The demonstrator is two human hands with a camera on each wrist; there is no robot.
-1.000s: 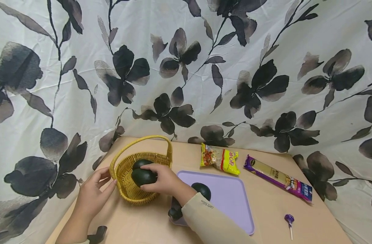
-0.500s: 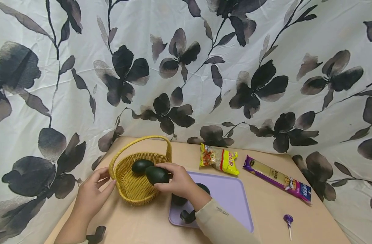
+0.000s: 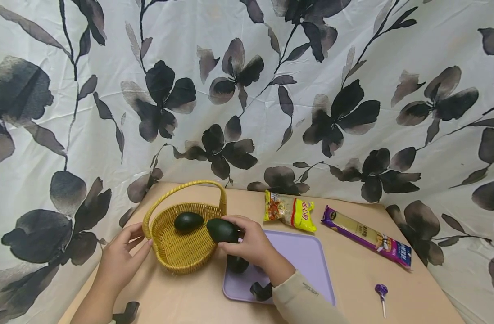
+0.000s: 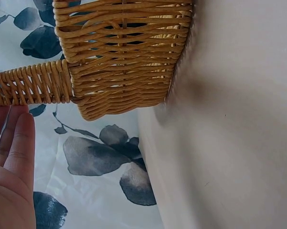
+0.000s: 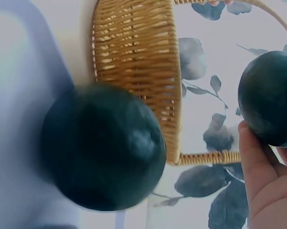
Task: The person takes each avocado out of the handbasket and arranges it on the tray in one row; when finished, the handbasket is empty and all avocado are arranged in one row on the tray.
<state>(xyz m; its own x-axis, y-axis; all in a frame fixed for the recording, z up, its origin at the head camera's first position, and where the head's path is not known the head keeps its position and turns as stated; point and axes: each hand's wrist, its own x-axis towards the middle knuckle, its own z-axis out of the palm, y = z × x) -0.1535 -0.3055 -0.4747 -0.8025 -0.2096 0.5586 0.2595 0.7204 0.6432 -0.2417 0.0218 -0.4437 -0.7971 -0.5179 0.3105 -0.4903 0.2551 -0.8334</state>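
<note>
In the head view my left hand [image 3: 120,258] pinches the handle base of a yellow wicker basket [image 3: 178,265] at its left side; the left wrist view shows fingers [image 4: 20,143] against the woven handle [image 4: 38,85]. One dark green avocado [image 3: 188,222] lies inside the basket. A second avocado [image 3: 222,230] is gripped by my right hand [image 3: 255,245], raised over the basket's right rim beside the lilac tray [image 3: 301,252]. Below that hand, another avocado [image 3: 236,264] sits on the tray, large and near in the right wrist view. My right hand and forearm cover part of the tray.
Behind the tray lies a yellow snack bag [image 3: 290,211]. To its right is a long purple packet [image 3: 366,236], with a purple lollipop [image 3: 381,292] nearer the front. A floral curtain [image 3: 247,112] hangs along the table's back edge.
My right hand has drawn the gripped avocado rightward, from inside the basket beside the other avocado to above its right rim. My left hand keeps its hold on the handle.
</note>
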